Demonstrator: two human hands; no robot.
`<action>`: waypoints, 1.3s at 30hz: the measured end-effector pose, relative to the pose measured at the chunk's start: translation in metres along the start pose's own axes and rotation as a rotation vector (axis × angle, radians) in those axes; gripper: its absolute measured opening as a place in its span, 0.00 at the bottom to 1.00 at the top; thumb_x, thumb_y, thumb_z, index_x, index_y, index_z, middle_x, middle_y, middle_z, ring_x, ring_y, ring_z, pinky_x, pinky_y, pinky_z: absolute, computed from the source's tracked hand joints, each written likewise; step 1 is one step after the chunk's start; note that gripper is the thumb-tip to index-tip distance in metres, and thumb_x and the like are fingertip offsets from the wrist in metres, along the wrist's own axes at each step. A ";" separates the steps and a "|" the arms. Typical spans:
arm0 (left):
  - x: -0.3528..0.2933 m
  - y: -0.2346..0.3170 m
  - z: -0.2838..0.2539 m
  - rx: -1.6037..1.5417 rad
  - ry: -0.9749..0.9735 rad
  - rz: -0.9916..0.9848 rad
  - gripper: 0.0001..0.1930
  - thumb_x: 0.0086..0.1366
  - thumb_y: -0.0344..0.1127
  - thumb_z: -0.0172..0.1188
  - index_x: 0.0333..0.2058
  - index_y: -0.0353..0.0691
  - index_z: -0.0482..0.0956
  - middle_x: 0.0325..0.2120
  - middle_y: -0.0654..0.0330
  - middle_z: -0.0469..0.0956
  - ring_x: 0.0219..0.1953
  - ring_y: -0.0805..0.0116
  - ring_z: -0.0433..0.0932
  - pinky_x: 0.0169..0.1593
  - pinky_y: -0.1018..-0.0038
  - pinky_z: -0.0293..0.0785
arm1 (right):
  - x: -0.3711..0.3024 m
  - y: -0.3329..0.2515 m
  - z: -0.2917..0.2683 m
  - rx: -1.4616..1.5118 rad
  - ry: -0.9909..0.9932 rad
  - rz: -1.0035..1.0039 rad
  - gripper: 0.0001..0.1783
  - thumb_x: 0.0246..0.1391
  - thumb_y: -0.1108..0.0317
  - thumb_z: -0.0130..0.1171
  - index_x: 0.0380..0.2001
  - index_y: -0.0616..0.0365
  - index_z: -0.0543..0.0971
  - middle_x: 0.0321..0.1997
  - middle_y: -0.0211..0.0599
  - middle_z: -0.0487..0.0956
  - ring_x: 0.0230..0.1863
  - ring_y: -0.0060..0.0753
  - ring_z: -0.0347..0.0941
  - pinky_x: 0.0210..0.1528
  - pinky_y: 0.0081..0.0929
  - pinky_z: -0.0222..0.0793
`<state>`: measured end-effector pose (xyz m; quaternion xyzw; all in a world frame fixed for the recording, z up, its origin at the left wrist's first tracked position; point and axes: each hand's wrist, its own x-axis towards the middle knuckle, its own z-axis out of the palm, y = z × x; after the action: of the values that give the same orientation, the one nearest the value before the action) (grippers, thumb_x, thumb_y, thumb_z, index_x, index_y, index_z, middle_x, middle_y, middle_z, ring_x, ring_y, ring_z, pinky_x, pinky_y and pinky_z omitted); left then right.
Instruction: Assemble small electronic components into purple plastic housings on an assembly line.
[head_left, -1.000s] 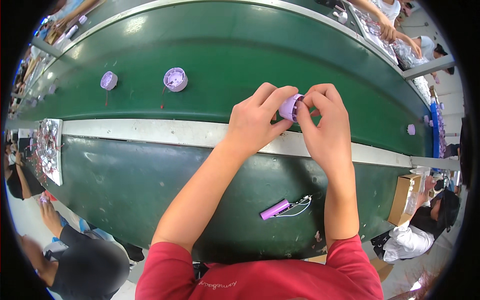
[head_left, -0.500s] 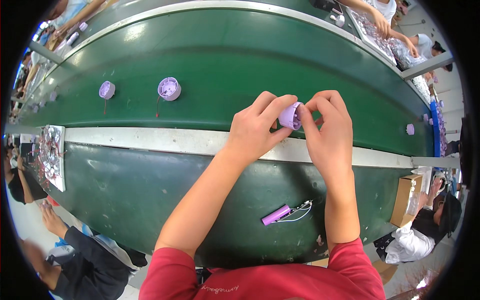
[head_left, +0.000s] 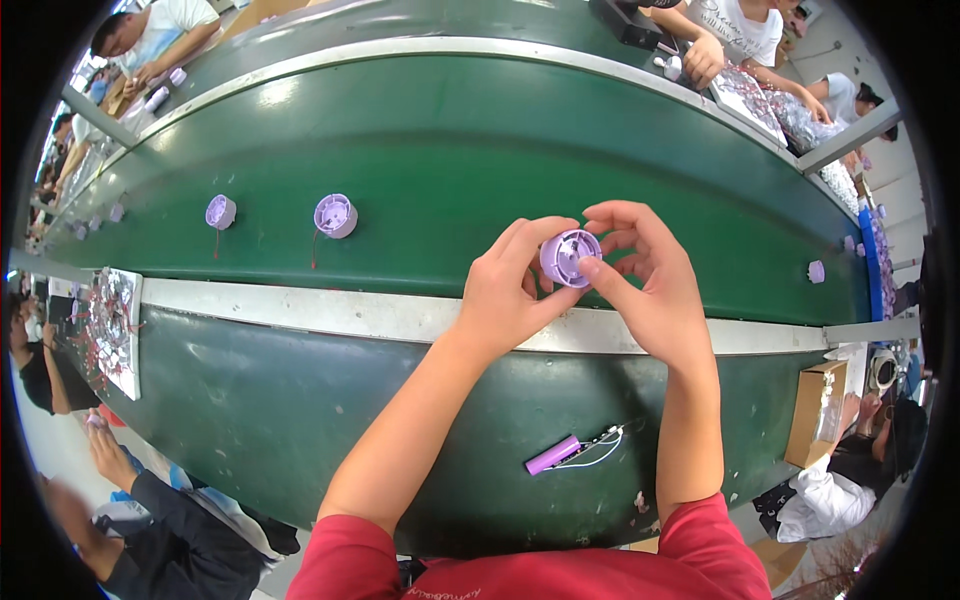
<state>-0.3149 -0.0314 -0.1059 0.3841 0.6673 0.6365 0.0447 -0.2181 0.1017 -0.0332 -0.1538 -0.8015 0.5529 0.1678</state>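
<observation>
- Purple housing [head_left: 570,258]: held up between the two hands, seen against the green belt [head_left: 450,120].
- Its look: short, round cup in pale lilac plastic; open face tilted toward the viewer; pronounced rim, smooth outer wall showing on the left. Raised fittings and darker gaps inside, too small to make out further.
- Left hand [head_left: 512,288]: pinching the housing from its left, index finger along the upper side, thumb reaching under the near edge.
- Right hand [head_left: 650,285]: thumb tip over the housing's near right edge; fingers curved and loosely spread beyond it. Cannot tell whether those fingers press on it too.
- Left of the hands, on the belt: two similar lilac cups, the larger-looking one [head_left: 336,215] nearer, the smaller-looking one [head_left: 221,211] farther off. Both show open faces; a thin reddish lead trails from each.
- Nearer the body than the hands: pale metal rail [head_left: 300,305], then the dark green desk [head_left: 260,400].
- On the desk between the forearms: purple cylinder [head_left: 553,456] lying at a slant, narrow circuit board [head_left: 602,440] at its right end, white wires [head_left: 600,459] looping alongside.
- Well right of the hands: open cardboard box [head_left: 815,420].
</observation>
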 end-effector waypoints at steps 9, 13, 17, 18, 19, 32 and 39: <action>-0.003 -0.005 0.003 0.031 -0.015 0.111 0.28 0.48 0.30 0.75 0.51 0.47 0.78 0.31 0.65 0.79 0.23 0.74 0.73 0.24 0.78 0.71 | 0.005 0.016 -0.002 0.105 -0.027 0.060 0.19 0.50 0.70 0.72 0.45 0.60 0.79 0.36 0.29 0.80 0.35 0.19 0.74 0.37 0.20 0.69; -0.006 -0.010 0.001 0.083 -0.057 0.138 0.30 0.47 0.29 0.76 0.51 0.42 0.77 0.39 0.62 0.82 0.30 0.76 0.79 0.26 0.81 0.72 | 0.006 0.020 0.000 0.066 0.002 0.086 0.15 0.54 0.70 0.69 0.44 0.61 0.81 0.36 0.30 0.80 0.34 0.19 0.75 0.35 0.21 0.71; -0.010 -0.010 0.005 0.056 -0.056 0.042 0.31 0.48 0.32 0.78 0.51 0.41 0.74 0.39 0.61 0.82 0.32 0.77 0.80 0.27 0.81 0.73 | 0.005 0.025 -0.002 0.148 -0.070 0.095 0.13 0.61 0.68 0.63 0.47 0.62 0.82 0.42 0.32 0.82 0.39 0.20 0.77 0.38 0.22 0.73; -0.011 -0.009 0.005 0.021 -0.038 0.017 0.31 0.49 0.33 0.78 0.51 0.41 0.73 0.39 0.61 0.82 0.33 0.77 0.81 0.27 0.81 0.73 | 0.006 0.025 -0.001 0.152 -0.070 0.090 0.13 0.61 0.68 0.63 0.47 0.62 0.82 0.42 0.32 0.82 0.39 0.20 0.77 0.38 0.22 0.73; -0.011 -0.009 0.004 -0.013 -0.021 -0.008 0.32 0.49 0.34 0.79 0.51 0.40 0.72 0.39 0.61 0.82 0.33 0.77 0.81 0.27 0.81 0.73 | 0.006 0.025 0.000 0.204 -0.097 0.105 0.13 0.63 0.68 0.62 0.47 0.62 0.82 0.43 0.31 0.82 0.39 0.20 0.76 0.39 0.21 0.72; -0.007 -0.008 0.005 0.017 -0.055 0.034 0.28 0.50 0.37 0.78 0.50 0.42 0.77 0.35 0.63 0.83 0.30 0.75 0.79 0.28 0.79 0.74 | 0.012 0.036 -0.011 0.449 0.038 0.163 0.06 0.61 0.69 0.65 0.33 0.60 0.82 0.32 0.25 0.81 0.33 0.16 0.71 0.36 0.18 0.66; -0.001 -0.014 0.006 0.243 0.003 -0.029 0.26 0.54 0.34 0.75 0.50 0.41 0.74 0.41 0.60 0.82 0.38 0.68 0.82 0.37 0.72 0.78 | 0.021 0.051 -0.010 0.389 0.209 0.157 0.07 0.60 0.67 0.66 0.36 0.59 0.83 0.29 0.23 0.79 0.32 0.15 0.72 0.32 0.16 0.64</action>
<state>-0.3175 -0.0261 -0.1203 0.3762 0.7451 0.5507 0.0061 -0.2292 0.1368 -0.0759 -0.2369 -0.6436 0.6896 0.2327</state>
